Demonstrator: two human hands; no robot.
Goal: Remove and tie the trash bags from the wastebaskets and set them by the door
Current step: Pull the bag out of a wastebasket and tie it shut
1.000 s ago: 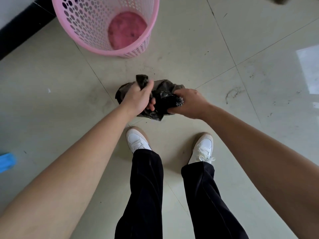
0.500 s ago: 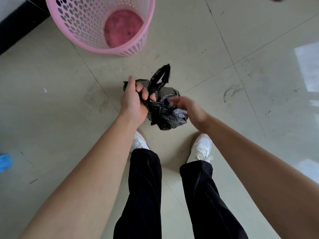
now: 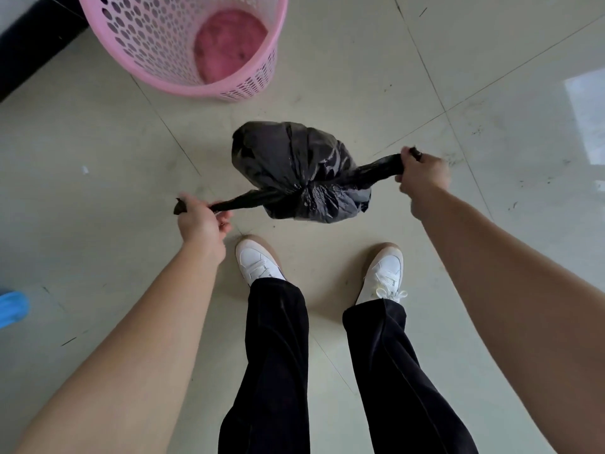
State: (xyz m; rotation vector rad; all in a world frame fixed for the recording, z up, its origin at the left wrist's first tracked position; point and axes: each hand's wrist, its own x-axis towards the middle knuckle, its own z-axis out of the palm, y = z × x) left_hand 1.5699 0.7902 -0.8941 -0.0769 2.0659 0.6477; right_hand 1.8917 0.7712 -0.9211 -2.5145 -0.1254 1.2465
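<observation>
We see the black bag (image 3: 294, 168) in front of the person's shoes, between them and the pink basket (image 3: 147, 37) and apart from both. Whether it rests on the floor (image 3: 98, 158) or hangs above it we cannot tell. Its mouth is gathered into a knot on the side nearest the person, and the full body bulges away from there toward the basket. Two twisted ends run out from the knot in one taut line, the bag's long axis, slanting from lower left to upper right in the view. The left hand (image 3: 201, 224) grips the left end, fingers curled round it, with a short tip sticking out past the fist. The right hand (image 3: 422, 178) grips the right end the same way. The hands are spread well apart. The basket stands upright with no bag in it. At the left edge lies something blue (image 3: 11, 308).
</observation>
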